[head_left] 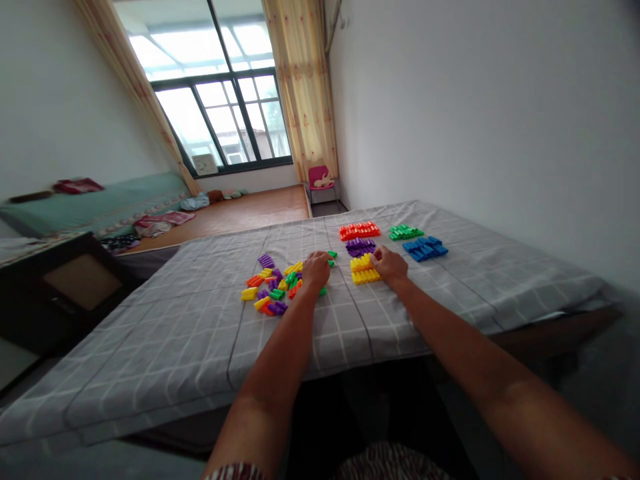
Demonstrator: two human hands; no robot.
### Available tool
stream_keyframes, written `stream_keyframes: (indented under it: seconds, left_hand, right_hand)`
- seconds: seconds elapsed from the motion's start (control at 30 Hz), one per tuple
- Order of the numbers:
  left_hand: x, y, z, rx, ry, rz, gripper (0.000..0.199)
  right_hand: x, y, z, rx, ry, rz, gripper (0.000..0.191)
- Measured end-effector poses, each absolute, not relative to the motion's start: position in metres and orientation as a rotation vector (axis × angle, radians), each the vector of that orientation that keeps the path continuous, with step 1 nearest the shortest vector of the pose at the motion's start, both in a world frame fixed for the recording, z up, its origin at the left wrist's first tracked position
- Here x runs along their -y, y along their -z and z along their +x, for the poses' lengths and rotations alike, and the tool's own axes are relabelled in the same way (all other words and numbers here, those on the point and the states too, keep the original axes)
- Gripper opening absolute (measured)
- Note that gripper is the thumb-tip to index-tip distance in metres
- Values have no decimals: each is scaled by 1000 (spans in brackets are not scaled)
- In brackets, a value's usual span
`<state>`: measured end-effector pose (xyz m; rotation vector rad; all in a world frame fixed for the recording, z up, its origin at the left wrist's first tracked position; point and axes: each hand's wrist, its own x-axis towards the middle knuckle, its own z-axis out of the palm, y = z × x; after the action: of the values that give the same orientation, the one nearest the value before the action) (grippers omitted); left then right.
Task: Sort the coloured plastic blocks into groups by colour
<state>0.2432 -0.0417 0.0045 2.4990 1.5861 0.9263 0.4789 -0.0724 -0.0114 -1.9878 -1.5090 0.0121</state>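
Observation:
My left hand point(316, 269) reaches over the right part of a loose pile of ridged plastic pieces, its fingers arched downward and apart from one another; the fingertips are partly hidden. In that pile lie yellow pieces point(249, 293), purple pieces point(266, 261), orange pieces point(255, 281) and green pieces point(277, 293). My right hand point(391, 264) is closed in a pinch at the right end of the upper row of yellow ridged pieces point(366, 275). Directly behind those are purple rows point(360, 247), then a red group point(360, 231). Green rows point(406, 232) and blue rows point(425, 249) lie farther right.
A grey checked cloth point(165, 320) covers the table, whose front edge is close to my body. The white wall point(475, 133) borders the right side. Beyond are a pink chair point(320, 178), a wooden bed platform point(250, 210) and a dark cabinet point(55, 293).

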Motion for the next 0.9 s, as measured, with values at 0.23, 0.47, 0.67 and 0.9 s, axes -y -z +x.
stream_keyframes:
  seconds: [0.23, 0.47, 0.67, 0.9]
  left_hand:
    - [33, -18, 223, -1769, -986, 2367, 36]
    - [12, -26, 173, -2085, -438, 2124, 39]
    - [19, -9, 177, -2139, -472, 2219, 43]
    - [17, -9, 187, -1725, -1010, 2242, 40]
  right_hand:
    - [75, 19, 493, 1401, 269, -1787, 24]
    - [64, 32, 513, 1306, 233, -1628, 23]
    - [64, 35, 507, 1341, 155, -1581, 21]
    - [68, 29, 502, 1350, 154, -1492, 24]
